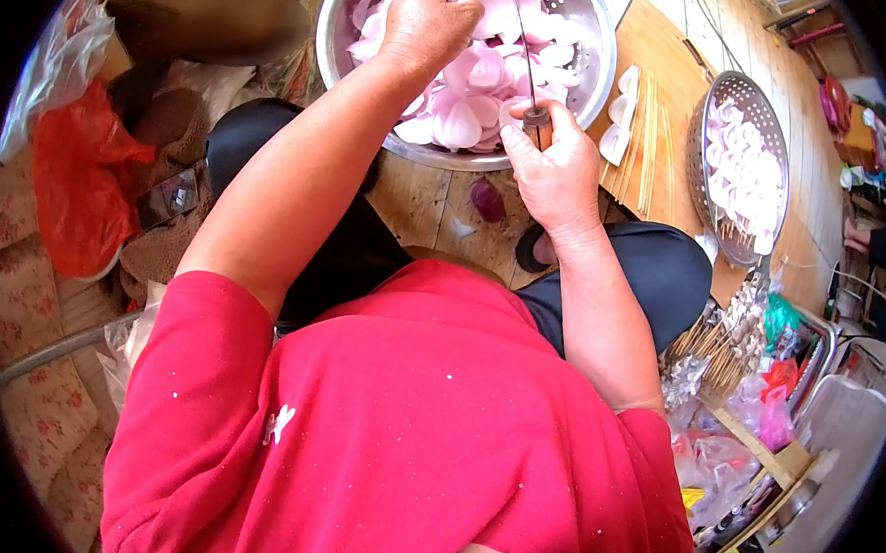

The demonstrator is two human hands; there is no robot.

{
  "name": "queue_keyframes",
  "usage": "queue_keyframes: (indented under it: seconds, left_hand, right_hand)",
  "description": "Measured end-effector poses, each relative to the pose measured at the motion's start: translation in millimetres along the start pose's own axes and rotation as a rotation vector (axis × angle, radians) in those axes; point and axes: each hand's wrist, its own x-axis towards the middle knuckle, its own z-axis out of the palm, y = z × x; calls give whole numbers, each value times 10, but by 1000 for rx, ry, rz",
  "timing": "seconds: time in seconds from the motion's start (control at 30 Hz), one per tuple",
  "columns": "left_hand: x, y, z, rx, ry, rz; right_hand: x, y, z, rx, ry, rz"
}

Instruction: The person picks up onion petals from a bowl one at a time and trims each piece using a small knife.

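Observation:
A metal colander [608, 63] full of pale purple onion pieces [477, 72] sits in front of my knees. My right hand [566, 175] is wrapped round the wooden handle of a long, thin metal tool [526, 67]. Its shaft points up across the onion; whether it is a narrow blade or a spike I cannot tell. Over the colander's far left side, my left hand [422, 27] has its fingers closed at the edge of a large onion piece [501, 5]. Part of that grip is hidden.
Right of the colander, a wooden board [651, 40] carries thin bamboo skewers [649, 156] and white pieces [617, 117]. A second colander [699, 163] holds skewered white pieces [743, 176]. One purple onion [487, 201] lies on the floor. A red bag [82, 180] is at left.

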Motion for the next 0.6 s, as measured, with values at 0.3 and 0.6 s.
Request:
queue_keyframes:
  seconds: [0.3,0.6]
  left_hand:
    - [-77,15,-58,134,124,300]
    - [115,221,-164,309,286,339]
  right_hand:
    - [31,71,4,7,43,50]
    - [-12,105,12,-20,-40,95]
